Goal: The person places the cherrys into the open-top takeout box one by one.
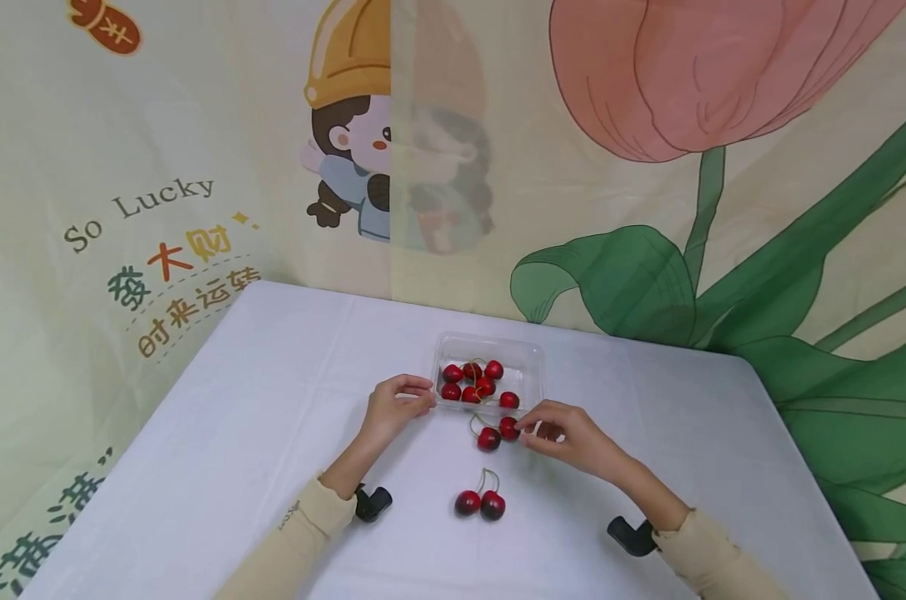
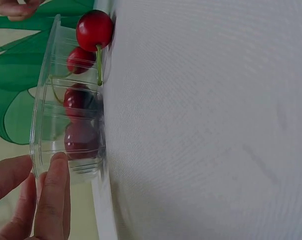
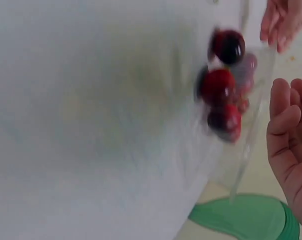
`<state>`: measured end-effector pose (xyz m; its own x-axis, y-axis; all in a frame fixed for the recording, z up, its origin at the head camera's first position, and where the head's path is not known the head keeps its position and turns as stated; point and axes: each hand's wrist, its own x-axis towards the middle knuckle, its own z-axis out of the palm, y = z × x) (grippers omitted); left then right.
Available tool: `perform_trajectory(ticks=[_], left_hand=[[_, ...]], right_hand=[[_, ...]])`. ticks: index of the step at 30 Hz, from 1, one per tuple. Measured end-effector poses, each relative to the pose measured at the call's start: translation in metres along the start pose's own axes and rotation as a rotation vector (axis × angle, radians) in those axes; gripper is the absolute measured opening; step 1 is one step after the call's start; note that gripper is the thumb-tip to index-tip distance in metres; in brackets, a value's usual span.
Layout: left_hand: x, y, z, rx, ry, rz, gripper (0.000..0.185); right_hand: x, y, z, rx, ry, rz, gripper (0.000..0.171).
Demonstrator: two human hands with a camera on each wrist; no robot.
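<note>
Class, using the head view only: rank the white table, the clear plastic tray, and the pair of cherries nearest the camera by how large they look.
1. White table, by far the largest.
2. Clear plastic tray.
3. Pair of cherries, smallest, though it lies nearer the camera than the tray.

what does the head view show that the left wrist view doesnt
Only the head view shows the pair of cherries lying apart on the white table, the right hand touching another pair of cherries just outside the tray, and both sleeves.

Only the left wrist view shows, close up, the left fingertips against the tray's ribbed wall.

Both show the clear plastic tray with cherries inside, the left hand at its edge, and the tablecloth.
</note>
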<state>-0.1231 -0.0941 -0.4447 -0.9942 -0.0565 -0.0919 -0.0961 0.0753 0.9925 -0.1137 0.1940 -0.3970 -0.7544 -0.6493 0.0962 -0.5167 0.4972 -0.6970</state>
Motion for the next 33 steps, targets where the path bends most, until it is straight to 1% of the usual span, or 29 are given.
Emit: perform_trajectory(ticks=[3,6,10,13,18,23,27,33], left_hand=[[0.000,-0.001,-0.001,0.004,-0.001,-0.003,0.019],[0.001,-0.002,-0.001,0.008,-0.006,0.000,0.019],[0.001,-0.002,0.000,0.012,-0.014,0.010,0.019],[0.001,-0.002,0.000,0.008,-0.017,0.014,0.018],[0.001,-0.001,-0.001,-0.005,-0.010,0.015,0.018],[0.000,0.000,-0.002,-0.003,-0.012,0.013,0.018],[-0.001,-0.001,-0.002,-0.007,-0.016,0.015,0.018],[-0.001,-0.002,-0.002,0.008,-0.013,0.008,0.017]], right_hand=[[-0.006,-0.003,0.014,0.048,-0.028,-0.006,0.019],[-0.011,-0.006,0.025,0.100,-0.063,0.012,0.024],[-0.017,-0.009,0.040,0.177,-0.131,0.055,0.027],[-0.019,-0.010,0.050,0.209,-0.175,0.048,0.026],[-0.020,-0.007,0.059,0.170,-0.178,-0.016,0.021],[-0.018,-0.008,0.061,0.154,-0.193,0.000,0.020],[-0.016,-0.010,0.062,0.164,-0.235,0.011,0.023],[-0.015,-0.012,0.064,0.138,-0.283,0.014,0.027]])
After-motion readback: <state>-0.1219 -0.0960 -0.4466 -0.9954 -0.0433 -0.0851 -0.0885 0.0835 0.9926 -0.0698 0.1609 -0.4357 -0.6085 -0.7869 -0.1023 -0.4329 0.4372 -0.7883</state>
